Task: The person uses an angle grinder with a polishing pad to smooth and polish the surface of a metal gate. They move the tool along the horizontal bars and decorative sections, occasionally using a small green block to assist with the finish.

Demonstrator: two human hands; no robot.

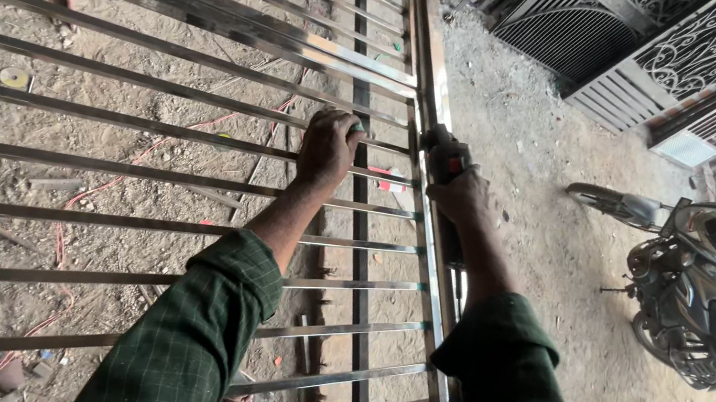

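Head view looks down over a steel gate frame [195, 130] of long shiny bars, lying flat above a dirt floor [556, 292]. At far left, a round disc [13, 77] and red cable [66, 210] lie on the ground under the bars. Moving right, the left hand [329, 148] is closed over one bar, knuckles up, bracing the frame just beside the side rail [430, 145]. Next to it, the right hand [465, 198] is wrapped around a dark power tool, apparently a small grinder [445, 156], whose head sits on the side rail where the bars join it. Both forearms wear dark green sleeves [190, 338].

To work this joint well, I judge the left hand should keep firm downward pressure so the bar does not chatter, with its fingers kept apart from the tool head, and the tool held steady along the rail. Further right, a parked motorcycle [711, 289] stands well apart, with ornate metal grilles [694, 44] leaning beyond it.
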